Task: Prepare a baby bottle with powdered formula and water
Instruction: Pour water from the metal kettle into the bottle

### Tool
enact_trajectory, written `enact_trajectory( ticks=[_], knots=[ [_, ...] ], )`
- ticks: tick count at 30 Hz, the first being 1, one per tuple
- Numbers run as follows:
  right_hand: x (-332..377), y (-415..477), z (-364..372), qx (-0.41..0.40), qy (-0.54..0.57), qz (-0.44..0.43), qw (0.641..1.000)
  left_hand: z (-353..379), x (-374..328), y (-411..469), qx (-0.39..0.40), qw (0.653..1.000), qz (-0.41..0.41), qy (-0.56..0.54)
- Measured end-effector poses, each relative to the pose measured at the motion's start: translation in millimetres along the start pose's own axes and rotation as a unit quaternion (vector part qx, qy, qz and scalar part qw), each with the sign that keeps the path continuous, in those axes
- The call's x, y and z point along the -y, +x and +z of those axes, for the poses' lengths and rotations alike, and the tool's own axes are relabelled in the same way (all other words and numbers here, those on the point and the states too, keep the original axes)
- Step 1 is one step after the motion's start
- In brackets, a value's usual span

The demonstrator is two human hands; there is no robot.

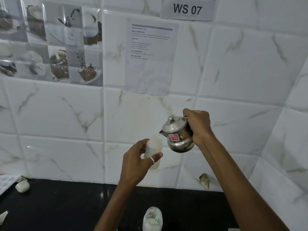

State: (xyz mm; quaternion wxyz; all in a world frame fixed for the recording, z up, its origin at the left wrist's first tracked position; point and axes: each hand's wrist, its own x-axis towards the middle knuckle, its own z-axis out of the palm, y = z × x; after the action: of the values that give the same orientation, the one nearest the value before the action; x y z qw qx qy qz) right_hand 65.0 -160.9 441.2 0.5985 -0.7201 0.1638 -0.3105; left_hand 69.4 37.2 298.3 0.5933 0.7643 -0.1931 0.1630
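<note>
My left hand grips an uncapped translucent baby bottle in the air above the counter, thumb across its front. My right hand holds a small steel kettle with a lid and stickers by its handle. The kettle is tilted left, its spout right at the bottle's mouth. Whether water is flowing cannot be told. The bottle looks milky white inside.
A black counter runs below a white tiled wall. A clear container with white powder stands at the bottom centre. A small white cap-like piece lies at the far left by a flat white item. Paper sheets hang on the wall.
</note>
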Motion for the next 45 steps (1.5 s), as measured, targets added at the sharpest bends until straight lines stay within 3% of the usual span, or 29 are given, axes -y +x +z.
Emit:
enact_trajectory(
  ticks=[6,11,30,45],
  knots=[
    [-25.4,-2.3,-4.0,-0.028,0.134,0.098,0.986,0.0,-2.4,0.5,-0.013,1.0,-0.006,-0.001],
    [-39.2,-4.0,-4.8,-0.053,0.174,0.123,0.976,0.3,-4.7,1.8,-0.014,1.0,-0.002,-0.001],
    [-78.9,0.2,-23.3,-0.099,0.196,0.13,0.967,18.6,-10.2,-3.6,0.004,1.0,-0.004,-0.016],
    [-222.3,-22.6,-39.2,-0.143,0.17,0.175,0.959,65.4,55.4,-61.6,0.038,0.994,-0.093,-0.036]
  ],
)
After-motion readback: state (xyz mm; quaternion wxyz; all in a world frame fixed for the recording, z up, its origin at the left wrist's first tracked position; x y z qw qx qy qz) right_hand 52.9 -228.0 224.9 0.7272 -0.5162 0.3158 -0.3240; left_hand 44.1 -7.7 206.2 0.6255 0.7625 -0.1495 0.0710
